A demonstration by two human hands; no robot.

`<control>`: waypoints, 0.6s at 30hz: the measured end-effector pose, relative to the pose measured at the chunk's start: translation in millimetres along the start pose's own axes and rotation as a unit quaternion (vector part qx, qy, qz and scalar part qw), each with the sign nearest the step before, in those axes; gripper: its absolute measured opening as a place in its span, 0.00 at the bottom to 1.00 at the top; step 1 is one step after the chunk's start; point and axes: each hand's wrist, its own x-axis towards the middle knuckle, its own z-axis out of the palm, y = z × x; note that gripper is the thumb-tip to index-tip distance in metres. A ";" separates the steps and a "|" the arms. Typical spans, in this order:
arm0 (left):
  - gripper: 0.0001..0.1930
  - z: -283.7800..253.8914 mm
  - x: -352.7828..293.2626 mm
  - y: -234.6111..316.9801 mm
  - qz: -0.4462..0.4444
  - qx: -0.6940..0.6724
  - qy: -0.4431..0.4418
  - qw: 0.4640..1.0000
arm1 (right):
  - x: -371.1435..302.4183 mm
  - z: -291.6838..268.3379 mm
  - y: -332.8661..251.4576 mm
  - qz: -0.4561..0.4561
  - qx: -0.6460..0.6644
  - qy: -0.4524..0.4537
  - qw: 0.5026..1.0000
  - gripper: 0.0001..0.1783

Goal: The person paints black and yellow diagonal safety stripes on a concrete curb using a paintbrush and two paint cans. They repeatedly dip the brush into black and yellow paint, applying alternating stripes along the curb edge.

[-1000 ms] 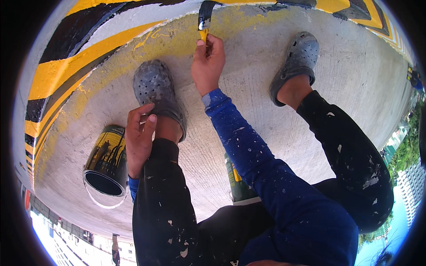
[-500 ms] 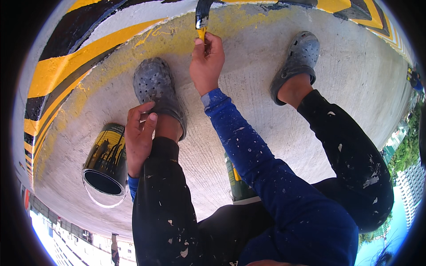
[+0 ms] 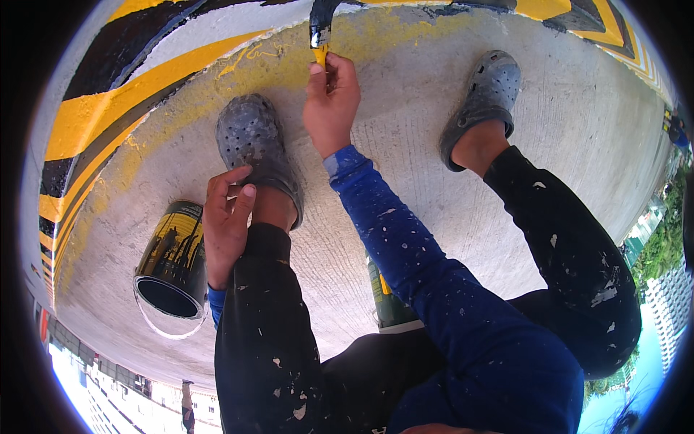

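Observation:
My right hand (image 3: 334,105) grips the yellow handle of a paintbrush (image 3: 320,40) between thumb and fingers. The brush's metal band is smeared with black, and its dark bristles reach the lower edge of the striped wall (image 3: 210,40) at the top. My left hand (image 3: 228,217) holds nothing; its fingers are loosely bent and apart beside my left ankle, near the grey clog (image 3: 253,134). Left of that hand is a paint can (image 3: 173,249) with black drips down its side and a thin wire handle. Its mouth looks dark inside.
A second green and yellow can (image 3: 390,304) sits between my legs, partly hidden by my right sleeve. My right foot, in a grey clog (image 3: 494,83), stands on the concrete ground (image 3: 405,173). Yellow paint smears (image 3: 282,58) run along the wall's foot.
My right hand and the paintbrush have shifted slightly left along the wall's lower edge. My left hand, both feet and the cans have stayed in place.

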 end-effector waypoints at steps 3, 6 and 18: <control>0.20 -0.2 0.7 -2.3 0.005 0.001 -0.001 1.000 | -0.5 0.9 -1.0 -0.003 -0.001 -0.001 1.000 0.10; 0.20 -0.2 0.7 -2.3 0.000 -0.001 -0.003 1.000 | -1.8 1.1 -4.4 0.003 -0.001 -0.007 1.000 0.10; 0.20 -0.5 0.3 -1.3 0.005 0.007 -0.002 1.000 | -4.1 0.8 -11.1 0.027 0.007 -0.034 0.999 0.11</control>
